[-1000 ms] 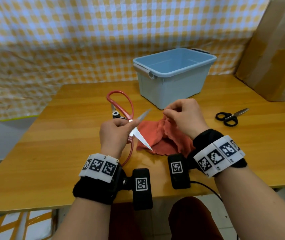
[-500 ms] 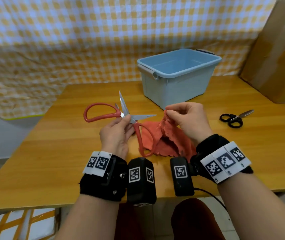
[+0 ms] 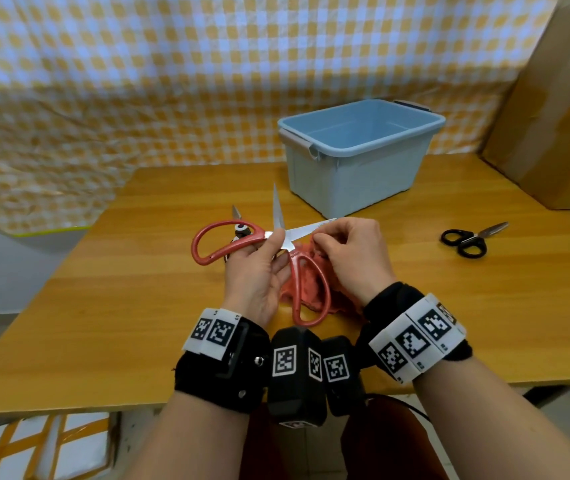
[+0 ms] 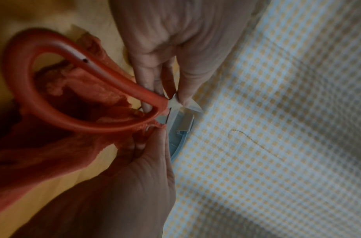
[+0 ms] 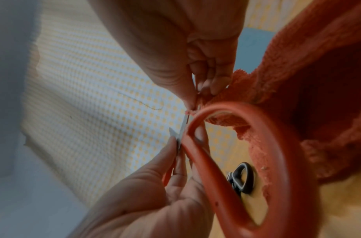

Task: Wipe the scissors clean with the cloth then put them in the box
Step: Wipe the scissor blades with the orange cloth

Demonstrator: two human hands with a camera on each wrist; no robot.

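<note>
My left hand (image 3: 271, 247) pinches the red-handled scissors (image 3: 297, 282) at the pivot and holds them above the table. The blades stand open, one pointing up and away, the other to the right. One handle loop points left, the other towards me. My right hand (image 3: 321, 239) pinches a fold of the orange-red cloth (image 3: 311, 292) against the right-pointing blade (image 3: 306, 231). The rest of the cloth hangs down to the table. In the right wrist view the fingertips (image 5: 206, 90) squeeze the cloth (image 5: 297, 67) at the blade's edge. The blue box (image 3: 363, 174) stands empty behind my hands.
Small black-handled scissors (image 3: 467, 241) lie on the wooden table (image 3: 138, 306) at the right. Another pair of scissors (image 3: 240, 227) lies partly hidden behind my left hand. A cardboard box (image 3: 560, 109) leans at the far right. A checked cloth hangs behind the table.
My left hand turned the red scissors so the blades point away and the handles come towards me. My right hand brought the cloth left onto the right-pointing blade.
</note>
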